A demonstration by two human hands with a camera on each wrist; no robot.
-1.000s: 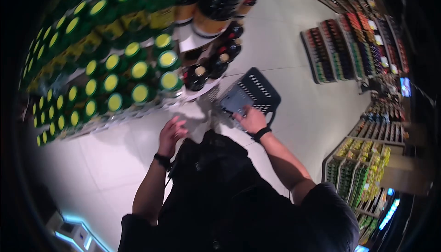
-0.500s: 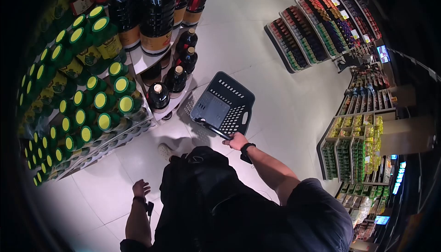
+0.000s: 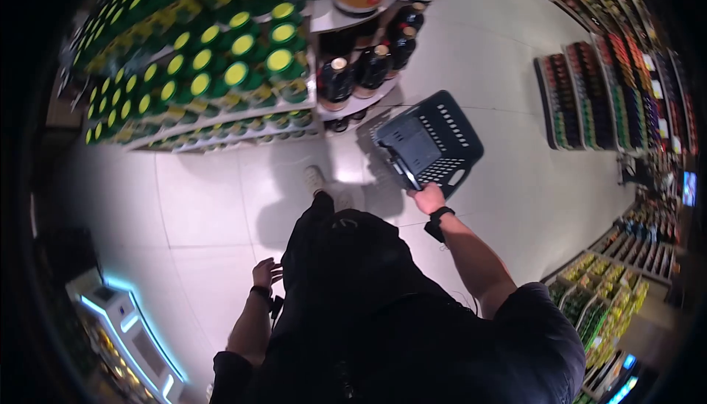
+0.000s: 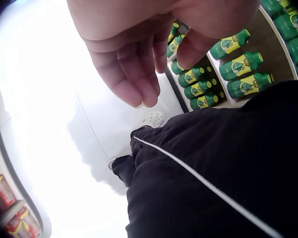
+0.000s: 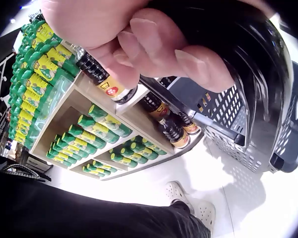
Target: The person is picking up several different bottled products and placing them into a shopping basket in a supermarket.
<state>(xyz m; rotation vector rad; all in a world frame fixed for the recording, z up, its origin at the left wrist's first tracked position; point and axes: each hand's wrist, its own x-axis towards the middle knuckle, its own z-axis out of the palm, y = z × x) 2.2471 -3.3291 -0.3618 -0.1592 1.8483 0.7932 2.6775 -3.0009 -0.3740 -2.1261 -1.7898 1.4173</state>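
My right hand [image 3: 428, 198] grips the dark handle [image 3: 403, 168] of a grey plastic shopping basket [image 3: 464, 135], its fingers curled round the bar. Perforated walls of the basket show in the right wrist view, where the fingers [image 5: 154, 44] sit close to the camera. No goods show in the part of the basket that is visible. By my left thigh, the left hand [image 3: 266, 273] hangs with nothing in it. Its fingers [image 4: 134, 84] are loosely bent in the left wrist view, above dark trousers [image 4: 188, 158] and a pale shoe [image 4: 153, 118].
Shelves of green bottles [image 3: 236, 72] with yellow caps stand ahead on the left. Large dark bottles [image 3: 336, 83] fill the rack end beside the basket. Farther right are stocked display stands [image 3: 582, 98]. A lit machine [image 3: 140, 338] stands at lower left on the pale floor [image 3: 213, 205].
My left hand has dropped from in front of the body to beside the thigh. The right hand, earlier over the basket's near side, now holds its handle. The head view has swung about.
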